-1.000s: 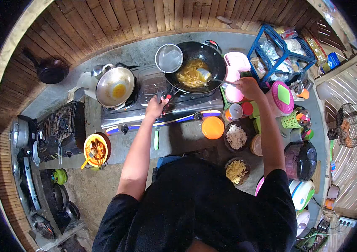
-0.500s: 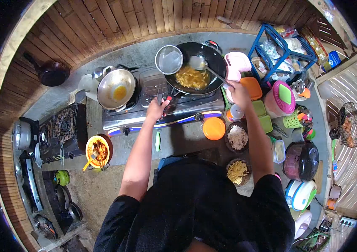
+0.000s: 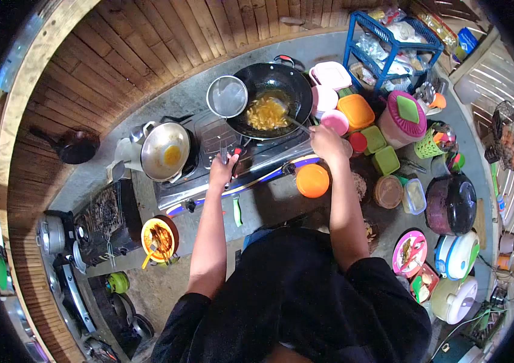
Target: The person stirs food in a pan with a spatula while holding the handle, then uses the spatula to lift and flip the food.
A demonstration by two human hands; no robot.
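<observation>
Spatula [image 3: 297, 124] shifted into food [image 3: 264, 117], two hands [image 3: 224, 170] [image 3: 328, 144], one wok [image 3: 288, 78], one strainer [image 3: 227, 97]

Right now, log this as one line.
left hand: closed on red-and-black handle; right hand: holding grey metal spatula; spatula head: in round black wok, by golden food

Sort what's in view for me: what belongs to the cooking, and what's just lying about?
Cooking, it seems:
wok
food in it
spatula in the right hand
stove
sieve at the wok's rim

Lying about, likely:
blue rack
pink-lidded tub
dark pot
</observation>
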